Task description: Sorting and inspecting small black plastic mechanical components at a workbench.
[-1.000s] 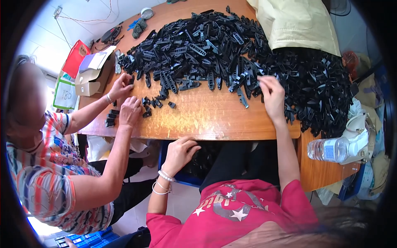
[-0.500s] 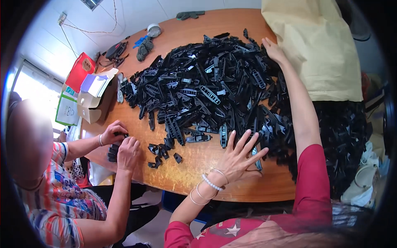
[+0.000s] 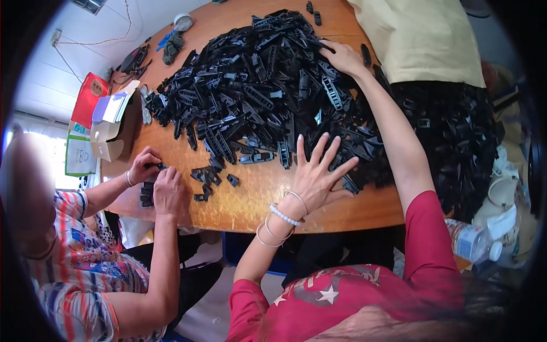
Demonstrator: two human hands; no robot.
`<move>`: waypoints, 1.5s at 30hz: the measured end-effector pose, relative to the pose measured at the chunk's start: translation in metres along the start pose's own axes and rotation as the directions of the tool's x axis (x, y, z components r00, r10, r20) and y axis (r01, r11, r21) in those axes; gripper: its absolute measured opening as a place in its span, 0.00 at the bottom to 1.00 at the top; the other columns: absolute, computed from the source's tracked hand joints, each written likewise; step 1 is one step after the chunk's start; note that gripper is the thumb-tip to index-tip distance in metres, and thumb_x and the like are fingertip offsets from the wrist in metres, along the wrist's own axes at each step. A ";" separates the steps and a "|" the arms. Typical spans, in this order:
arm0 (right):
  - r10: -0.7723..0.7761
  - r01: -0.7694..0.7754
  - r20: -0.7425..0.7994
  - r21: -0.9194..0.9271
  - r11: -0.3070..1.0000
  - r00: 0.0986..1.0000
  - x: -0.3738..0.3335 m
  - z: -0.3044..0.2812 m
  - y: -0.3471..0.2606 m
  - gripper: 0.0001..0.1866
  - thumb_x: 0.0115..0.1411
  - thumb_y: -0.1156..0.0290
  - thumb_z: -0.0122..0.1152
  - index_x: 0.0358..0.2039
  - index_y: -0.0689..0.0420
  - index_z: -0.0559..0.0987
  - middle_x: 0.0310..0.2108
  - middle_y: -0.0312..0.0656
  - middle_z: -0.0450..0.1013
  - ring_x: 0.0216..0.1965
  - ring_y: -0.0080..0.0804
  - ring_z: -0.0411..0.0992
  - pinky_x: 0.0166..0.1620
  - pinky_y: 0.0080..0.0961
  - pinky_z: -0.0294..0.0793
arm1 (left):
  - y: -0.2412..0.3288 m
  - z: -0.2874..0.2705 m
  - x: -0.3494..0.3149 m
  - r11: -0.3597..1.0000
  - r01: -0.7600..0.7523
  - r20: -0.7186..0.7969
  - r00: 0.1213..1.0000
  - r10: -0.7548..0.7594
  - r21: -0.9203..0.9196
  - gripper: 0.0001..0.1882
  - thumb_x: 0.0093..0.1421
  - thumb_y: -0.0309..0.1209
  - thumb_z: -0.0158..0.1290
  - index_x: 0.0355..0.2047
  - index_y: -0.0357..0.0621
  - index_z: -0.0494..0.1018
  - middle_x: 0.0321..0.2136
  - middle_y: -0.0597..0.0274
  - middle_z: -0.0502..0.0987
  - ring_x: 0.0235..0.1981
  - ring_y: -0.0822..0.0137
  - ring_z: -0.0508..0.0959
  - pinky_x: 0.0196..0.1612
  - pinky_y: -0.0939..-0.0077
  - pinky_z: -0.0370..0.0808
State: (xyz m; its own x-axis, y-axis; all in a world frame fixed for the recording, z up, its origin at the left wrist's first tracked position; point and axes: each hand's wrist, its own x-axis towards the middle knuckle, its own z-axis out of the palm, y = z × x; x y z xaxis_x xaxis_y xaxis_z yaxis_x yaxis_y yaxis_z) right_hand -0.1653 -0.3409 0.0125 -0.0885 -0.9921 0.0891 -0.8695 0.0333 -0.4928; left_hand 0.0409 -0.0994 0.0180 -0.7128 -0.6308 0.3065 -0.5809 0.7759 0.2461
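Note:
A big heap of black plastic parts (image 3: 245,85) covers much of the wooden table. Some parts are long with ladder-like slots; others are small blocks. My left hand (image 3: 322,174), with bracelets at the wrist, is spread flat at the heap's near right edge, its fingertips over the parts. Reaching out to the heap's far right side, my right hand (image 3: 343,58) rests its stretched fingers against the parts there. Neither hand grips a part. A slotted part (image 3: 331,93) lies between my two hands.
A co-worker's hands (image 3: 158,176) handle a small dark piece at the left, beside loose small black parts (image 3: 208,181). A beige sack (image 3: 427,43) stands at the right above more black parts (image 3: 450,142). Boxes (image 3: 111,134) and gloves (image 3: 172,48) lie toward the left.
My right hand has moved from beside the sack leftward onto the heap's far right edge. The left hand stays spread in about the same place. The view has tilted, shifting the table upward.

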 end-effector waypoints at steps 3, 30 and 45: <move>0.008 -0.008 0.025 0.012 1.000 1.000 -0.026 -0.001 -0.006 0.28 0.62 0.43 0.44 0.60 0.36 0.69 0.59 0.41 0.67 0.63 0.44 0.61 0.63 0.41 0.58 | 0.014 -0.006 -0.012 1.000 0.017 0.005 1.000 -0.017 0.012 0.40 0.44 0.59 0.60 0.59 0.70 0.66 0.62 0.50 0.60 0.63 0.48 0.57 0.62 0.30 0.39; -0.070 0.167 -0.203 0.510 0.844 0.977 -0.378 -0.050 0.000 0.06 0.60 0.77 0.58 0.37 0.64 0.75 0.32 0.41 0.72 0.29 0.23 0.72 0.30 0.19 0.69 | 0.062 -0.020 -0.095 0.925 0.366 -0.169 0.910 -0.378 -0.097 0.06 0.60 0.31 0.54 0.36 0.45 0.71 0.28 0.55 0.70 0.23 0.54 0.75 0.22 0.64 0.71; 0.160 -0.094 0.008 0.839 0.536 0.987 -0.389 -0.048 0.012 0.28 0.64 0.80 0.46 0.65 0.66 0.58 0.44 0.46 0.73 0.31 0.20 0.71 0.32 0.17 0.71 | 0.067 0.001 -0.066 0.962 0.025 -0.185 0.980 -0.077 -0.271 0.11 0.51 0.25 0.60 0.35 0.40 0.72 0.35 0.56 0.73 0.35 0.55 0.72 0.38 0.66 0.72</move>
State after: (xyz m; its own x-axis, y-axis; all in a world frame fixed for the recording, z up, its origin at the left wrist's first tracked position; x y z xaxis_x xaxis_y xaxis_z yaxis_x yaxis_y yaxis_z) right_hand -0.1646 0.0513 0.0140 -0.2227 -0.9749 0.0016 -0.0495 0.0097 -0.9987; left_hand 0.0490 -0.0062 0.0137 -0.5808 -0.6776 0.4511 -0.4702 0.7316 0.4936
